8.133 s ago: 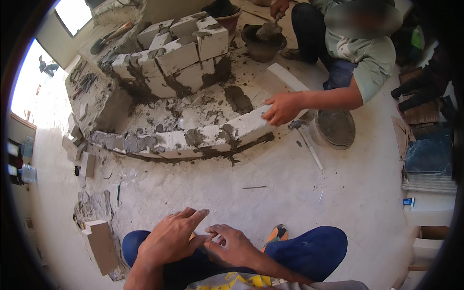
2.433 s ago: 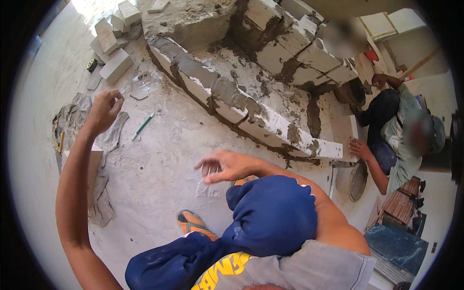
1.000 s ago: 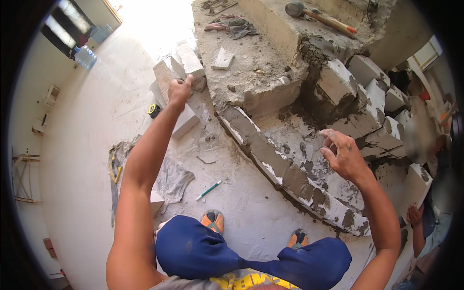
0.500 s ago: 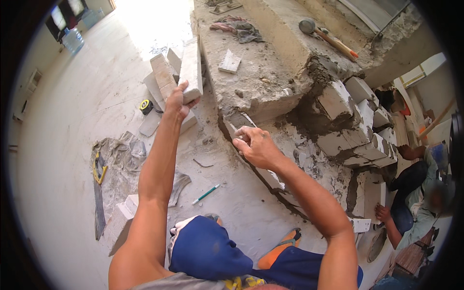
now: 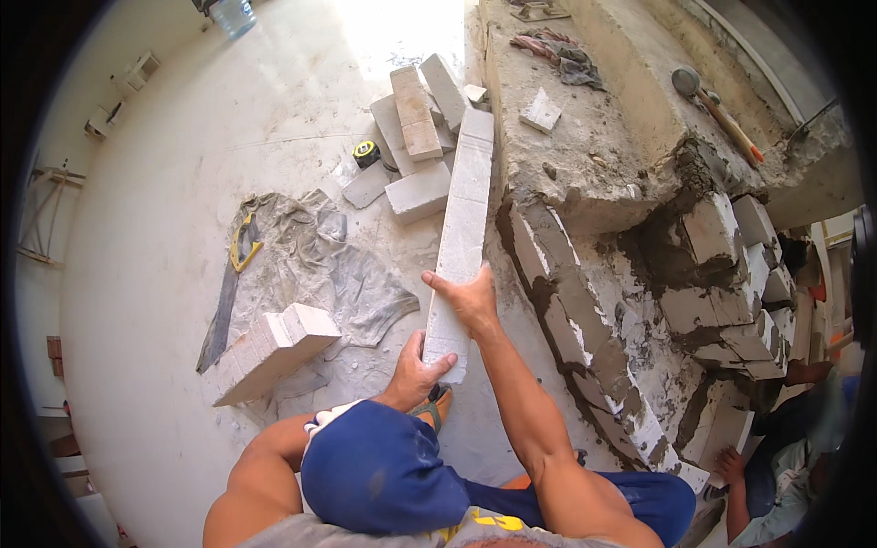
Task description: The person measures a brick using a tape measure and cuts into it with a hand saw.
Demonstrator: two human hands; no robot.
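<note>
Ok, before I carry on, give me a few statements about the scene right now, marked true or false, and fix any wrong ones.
1. The left hand and right hand both hold the long white block. True.
2. The right hand grips nearer the person's body than the left. False: the left hand is nearer.
3. A yellow-handled saw lies at the left edge of the crumpled cloth. True.
4. The mallet lies beside the saw. False: the mallet rests on the concrete steps at right.

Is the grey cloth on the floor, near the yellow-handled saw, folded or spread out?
Spread out, but rumpled: the grey cloth covers an uneven patch of floor in loose wrinkles, not neat layers.
</note>
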